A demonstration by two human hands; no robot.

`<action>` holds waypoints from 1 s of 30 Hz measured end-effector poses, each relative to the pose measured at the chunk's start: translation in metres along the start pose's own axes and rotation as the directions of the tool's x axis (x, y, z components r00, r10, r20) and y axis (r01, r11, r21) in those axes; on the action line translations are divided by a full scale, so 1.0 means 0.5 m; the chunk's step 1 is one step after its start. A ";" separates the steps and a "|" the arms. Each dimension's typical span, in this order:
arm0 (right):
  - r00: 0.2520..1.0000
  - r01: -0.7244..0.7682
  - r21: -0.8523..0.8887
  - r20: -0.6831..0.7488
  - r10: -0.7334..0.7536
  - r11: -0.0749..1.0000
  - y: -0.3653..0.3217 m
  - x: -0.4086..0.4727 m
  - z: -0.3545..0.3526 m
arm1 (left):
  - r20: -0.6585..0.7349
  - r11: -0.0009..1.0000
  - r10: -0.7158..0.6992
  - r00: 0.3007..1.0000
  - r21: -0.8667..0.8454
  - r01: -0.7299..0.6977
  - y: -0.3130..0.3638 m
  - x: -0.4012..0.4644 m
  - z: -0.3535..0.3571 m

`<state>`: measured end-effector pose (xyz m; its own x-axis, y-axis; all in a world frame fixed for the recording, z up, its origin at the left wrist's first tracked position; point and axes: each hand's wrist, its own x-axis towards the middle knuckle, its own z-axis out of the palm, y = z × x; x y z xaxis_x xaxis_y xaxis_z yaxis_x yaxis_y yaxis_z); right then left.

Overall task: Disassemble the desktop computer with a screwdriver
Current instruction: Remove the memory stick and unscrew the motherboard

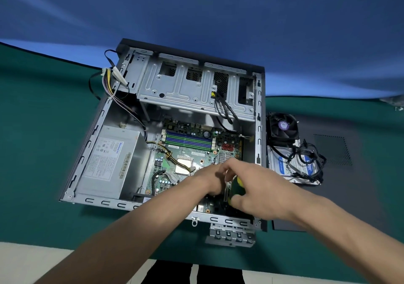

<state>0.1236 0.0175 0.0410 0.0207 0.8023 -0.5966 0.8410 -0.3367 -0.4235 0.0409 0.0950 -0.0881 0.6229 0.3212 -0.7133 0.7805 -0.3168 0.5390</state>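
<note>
An open desktop computer case (pixel 91 130) lies flat on a green table. Inside it are a green motherboard (pixel 192 146), a silver power supply (pixel 109 161) at the left and a metal drive cage (pixel 192 87) at the back. My right hand (pixel 255 187) grips a green and yellow screwdriver handle (pixel 237 186) upright over the motherboard's near right part. My left hand (pixel 209 180) is just left of it with curled fingers at the screwdriver's shaft; the shaft and tip are hidden by both hands.
To the right of the case, a black fan (pixel 283 127), a hard drive (pixel 293 163) and tangled black cables (pixel 308 152) lie on a dark side panel (pixel 349 174). Loose coloured wires (pixel 109 80) hang over the case's back left corner. A metal bracket (pixel 231 233) sits at the near edge.
</note>
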 end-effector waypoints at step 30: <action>0.971 -0.128 -0.251 -0.229 0.069 0.959 -0.020 -0.025 0.036 | -0.024 0.998 0.017 1.000 0.062 -0.015 -0.001 0.008 0.000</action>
<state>0.1054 0.0019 0.0403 0.2020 0.8684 -0.4529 0.9401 -0.3016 -0.1589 0.0431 0.0961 -0.0910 0.6370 0.3375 -0.6930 0.7662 -0.3761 0.5211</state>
